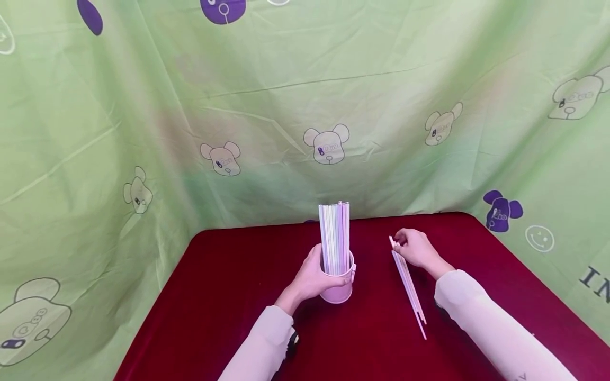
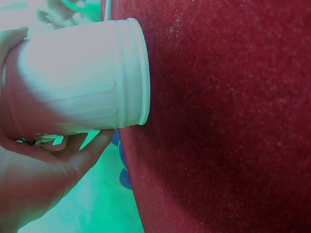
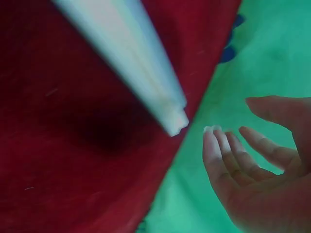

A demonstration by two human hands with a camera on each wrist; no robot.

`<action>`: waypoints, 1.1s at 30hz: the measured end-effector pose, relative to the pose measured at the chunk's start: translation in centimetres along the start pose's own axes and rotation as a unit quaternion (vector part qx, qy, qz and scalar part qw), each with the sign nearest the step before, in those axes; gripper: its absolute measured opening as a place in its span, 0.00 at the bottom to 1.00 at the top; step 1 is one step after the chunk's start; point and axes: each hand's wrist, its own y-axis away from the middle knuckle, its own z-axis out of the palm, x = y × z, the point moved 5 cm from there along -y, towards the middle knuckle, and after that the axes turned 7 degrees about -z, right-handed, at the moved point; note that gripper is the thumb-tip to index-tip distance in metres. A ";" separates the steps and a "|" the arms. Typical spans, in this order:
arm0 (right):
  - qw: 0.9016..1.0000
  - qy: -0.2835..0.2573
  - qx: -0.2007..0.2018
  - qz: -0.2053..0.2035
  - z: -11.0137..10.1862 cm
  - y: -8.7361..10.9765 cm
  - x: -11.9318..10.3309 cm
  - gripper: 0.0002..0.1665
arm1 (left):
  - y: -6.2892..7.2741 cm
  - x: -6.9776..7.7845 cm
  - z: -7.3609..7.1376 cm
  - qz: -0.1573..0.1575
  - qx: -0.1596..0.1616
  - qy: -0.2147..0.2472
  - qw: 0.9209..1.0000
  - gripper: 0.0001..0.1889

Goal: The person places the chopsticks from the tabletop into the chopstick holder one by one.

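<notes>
My left hand (image 1: 316,275) grips a small pale bucket (image 1: 337,294), fingers and thumb round its side. Upright in it stands a thick bunch of long pastel sticks (image 1: 335,238), their tops well above the rim. The left wrist view shows the bucket (image 2: 77,77) with its base right at the red cloth and a small metal handle fitting under it. Several more pastel sticks (image 1: 407,283) lie in a narrow bundle to the right. My right hand (image 1: 418,248) is at their far end; in the right wrist view its spread fingers are apart from the sticks (image 3: 131,53) and hold nothing.
A red cloth (image 1: 229,296) covers the table. Behind it and along both sides hangs a green curtain (image 1: 267,79) with bear-head prints, close to the table's far edge.
</notes>
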 end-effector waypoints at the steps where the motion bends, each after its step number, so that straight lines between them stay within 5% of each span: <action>1: 1.000 0.006 -0.007 0.006 0.2 0.2 0.6 0.15 | 0.0 0.0 0.0 0.001 0.000 0.000 1.000 0.50; 9: 0.997 0.014 -0.055 0.051 1.0 1.6 3.6 0.16 | 0.1 0.5 -0.1 0.013 -0.001 0.004 1.000 0.49; 23: 0.990 -0.019 -0.080 0.119 1.2 1.8 4.1 0.04 | 0.1 0.3 0.0 0.006 0.000 0.009 1.000 0.48; 33: 0.974 -0.111 -0.086 0.178 1.1 2.1 4.9 0.04 | 0.1 0.3 0.1 0.005 0.000 0.014 1.000 0.49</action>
